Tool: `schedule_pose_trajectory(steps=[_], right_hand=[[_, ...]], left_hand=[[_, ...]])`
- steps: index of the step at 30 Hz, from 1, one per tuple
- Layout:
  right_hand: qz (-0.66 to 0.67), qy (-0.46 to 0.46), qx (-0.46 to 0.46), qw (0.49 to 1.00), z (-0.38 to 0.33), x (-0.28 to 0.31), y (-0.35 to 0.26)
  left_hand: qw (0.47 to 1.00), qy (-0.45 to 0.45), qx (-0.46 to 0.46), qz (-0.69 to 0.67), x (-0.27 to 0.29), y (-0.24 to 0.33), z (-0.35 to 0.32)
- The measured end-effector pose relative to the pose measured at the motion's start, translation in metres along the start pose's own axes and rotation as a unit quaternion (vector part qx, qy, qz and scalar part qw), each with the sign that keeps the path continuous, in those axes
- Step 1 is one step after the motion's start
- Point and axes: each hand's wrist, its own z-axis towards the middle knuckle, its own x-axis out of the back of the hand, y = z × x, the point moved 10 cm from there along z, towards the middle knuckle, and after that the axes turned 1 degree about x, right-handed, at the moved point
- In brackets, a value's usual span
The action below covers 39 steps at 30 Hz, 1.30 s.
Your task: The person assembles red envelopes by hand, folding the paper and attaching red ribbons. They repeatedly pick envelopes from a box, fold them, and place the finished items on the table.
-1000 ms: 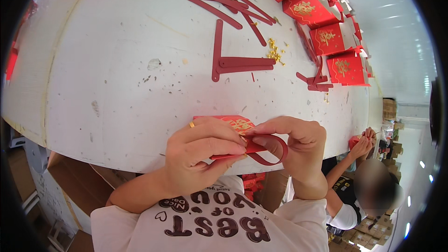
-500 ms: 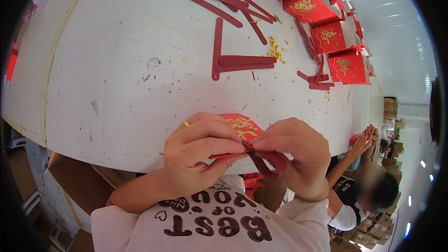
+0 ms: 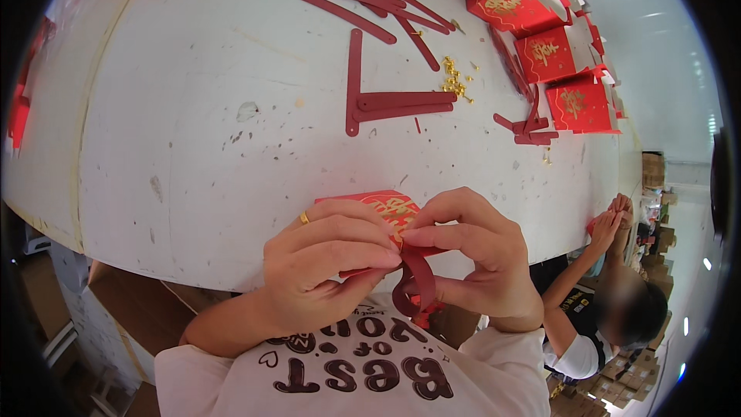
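1. Work: a red card box with gold print (image 3: 381, 202) lies between the hands above the desk's (image 3: 224, 170) near edge. Whether it rests on the desk, cannot tell.
2. Box axis: the visible part runs mainly left to right, across the wearer's front.
3. A dark-red, flat, leather-like strap (image 3: 417, 284) meets the box where the fingertips converge. Its curled loop hangs toward the wearer, long axis roughly square to the box.
4. Left hand (image 3: 318, 251): thumb and fingers pinch the box close to the strap junction.
5. Right hand (image 3: 480, 243): bent fingertips press at the junction from the right; the thumb sits lower, apart from them, beside the loop. Full grip on the strap: cannot tell.
6. Key relation: junction lies right of the left fingertips, directly at the right fingertips. Both hands are at it; the right is nearer the loop.
7. Beyond the hands, toward the desk's far edge: loose dark-red straps with rounded ends (image 3: 353, 77) and small gold-coloured fasteners (image 3: 455, 85). Red boxes (image 3: 544, 55) line the right edge.
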Motion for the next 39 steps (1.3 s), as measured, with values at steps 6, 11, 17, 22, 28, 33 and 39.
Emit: schedule_pose_trajectory(steps=[6,11,17,22,28,33,39], right_hand=[[-0.022,-0.017,0.021,0.999,0.011,-0.003,-0.008],[0.006,-0.068,0.028,0.997,0.022,-0.011,-0.004],[-0.012,0.027,0.014,0.999,0.007,-0.001,0.002],[0.017,0.101,-0.009,0.995,0.003,0.007,0.002],[-0.030,0.054,0.062,0.996,0.006,0.000,-0.006],[-0.017,0.053,0.055,0.997,0.011,0.002,-0.008],[0.033,0.053,0.073,0.995,0.012,0.006,-0.001]], left_hand=[[1.000,-0.017,0.018,-0.001,-0.001,-0.001,0.003],[0.998,-0.034,0.033,0.047,0.001,0.000,0.002],[0.997,-0.003,0.057,0.060,0.004,-0.005,0.006],[0.995,-0.037,0.075,0.059,0.000,-0.007,0.002],[0.992,-0.027,0.073,0.097,0.003,-0.003,0.001],[0.992,-0.036,0.067,0.104,0.003,-0.001,0.002],[0.992,-0.018,0.092,0.082,0.004,-0.005,0.004]])
